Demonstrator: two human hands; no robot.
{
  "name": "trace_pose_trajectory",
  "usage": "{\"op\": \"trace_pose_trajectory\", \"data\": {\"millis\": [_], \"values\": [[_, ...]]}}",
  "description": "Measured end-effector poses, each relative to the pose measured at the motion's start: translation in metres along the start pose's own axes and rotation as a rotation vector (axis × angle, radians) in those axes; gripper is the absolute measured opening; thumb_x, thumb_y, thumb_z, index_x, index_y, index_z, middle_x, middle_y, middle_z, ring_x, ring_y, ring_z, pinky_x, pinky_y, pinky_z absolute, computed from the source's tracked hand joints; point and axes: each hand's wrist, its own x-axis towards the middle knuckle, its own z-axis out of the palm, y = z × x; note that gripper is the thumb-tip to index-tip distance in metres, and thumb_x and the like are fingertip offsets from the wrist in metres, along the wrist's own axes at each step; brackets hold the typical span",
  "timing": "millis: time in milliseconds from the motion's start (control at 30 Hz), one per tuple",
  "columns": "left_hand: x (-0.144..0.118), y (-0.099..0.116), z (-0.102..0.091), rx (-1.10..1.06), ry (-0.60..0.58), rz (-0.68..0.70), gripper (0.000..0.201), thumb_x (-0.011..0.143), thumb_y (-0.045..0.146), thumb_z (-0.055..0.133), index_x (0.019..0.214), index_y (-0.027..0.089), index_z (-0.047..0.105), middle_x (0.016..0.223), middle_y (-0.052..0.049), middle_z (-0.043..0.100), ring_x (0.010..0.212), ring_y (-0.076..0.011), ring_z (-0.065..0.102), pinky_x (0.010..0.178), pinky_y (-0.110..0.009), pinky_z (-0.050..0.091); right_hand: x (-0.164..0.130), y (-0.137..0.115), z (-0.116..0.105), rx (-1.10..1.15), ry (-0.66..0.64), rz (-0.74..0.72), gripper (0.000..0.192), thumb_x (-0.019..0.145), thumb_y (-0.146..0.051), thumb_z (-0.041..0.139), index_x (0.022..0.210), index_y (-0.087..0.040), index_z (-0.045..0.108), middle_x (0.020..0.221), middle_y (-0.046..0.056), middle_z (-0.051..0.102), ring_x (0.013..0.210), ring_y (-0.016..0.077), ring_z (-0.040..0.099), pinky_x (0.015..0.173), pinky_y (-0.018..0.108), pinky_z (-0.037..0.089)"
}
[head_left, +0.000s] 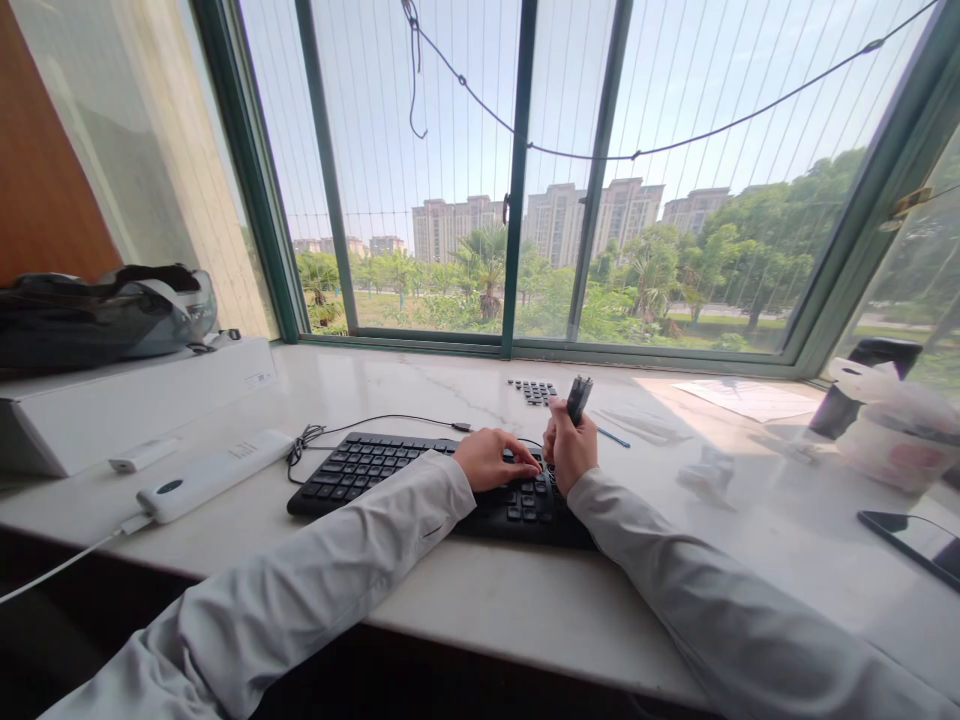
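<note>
A black keyboard lies on the pale sill, its right end partly hidden by my hands. My left hand rests over the right part of the keyboard, thumb and fingertips drawn together at the keys; whatever is between them is too small to make out. Beside it, my right hand is wrapped round a dark hand tool, held upright with its notched end sticking up above the fist. Below this fist, part of the keyboard looks bare of keycaps. Several loose black keycaps lie in rows behind my hands.
A thin blue rod and clear plastic lie to the right. Further right are paper, a bagged tub and a phone. Leftward: a black cable, white power bank and white box under a bag.
</note>
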Motion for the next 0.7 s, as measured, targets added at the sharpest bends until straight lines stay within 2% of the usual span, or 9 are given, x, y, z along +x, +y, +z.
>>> {"op": "trace_pose_trajectory", "data": {"millis": [167,400,700], "values": [[-0.0008,0.0024,-0.001,0.001,0.0,-0.022,0.033,0.076,0.05,0.065,0.095,0.027,0.078,0.092,-0.001,0.074,0.088,-0.0184,0.065,0.08,-0.023,0.046,0.0013,-0.007,0.0012,0.11,0.106,0.088,0.049,0.071,-0.047,0.067,0.052,-0.023,0.028,0.036,-0.012,0.024,0.029,0.0038,0.016,0.026,0.021,0.014],[-0.0012,0.0034,-0.0016,0.007,-0.002,-0.026,0.033,0.075,0.051,0.064,0.095,0.027,0.078,0.09,0.0,0.075,0.085,-0.0183,0.066,0.079,-0.023,0.047,-0.0008,-0.0052,0.0023,0.146,0.001,0.169,0.05,0.072,-0.051,0.068,0.056,-0.023,0.03,0.038,-0.012,0.023,0.03,0.0038,0.017,0.027,0.02,0.013],[-0.0024,0.0055,-0.0021,0.027,0.006,-0.039,0.035,0.074,0.052,0.063,0.094,0.026,0.078,0.09,-0.001,0.075,0.087,-0.0196,0.065,0.079,-0.024,0.047,-0.0013,-0.006,0.0032,0.136,-0.006,0.189,0.051,0.07,-0.05,0.071,0.056,-0.022,0.031,0.038,-0.012,0.024,0.03,0.0037,0.019,0.028,0.019,0.017]]}}
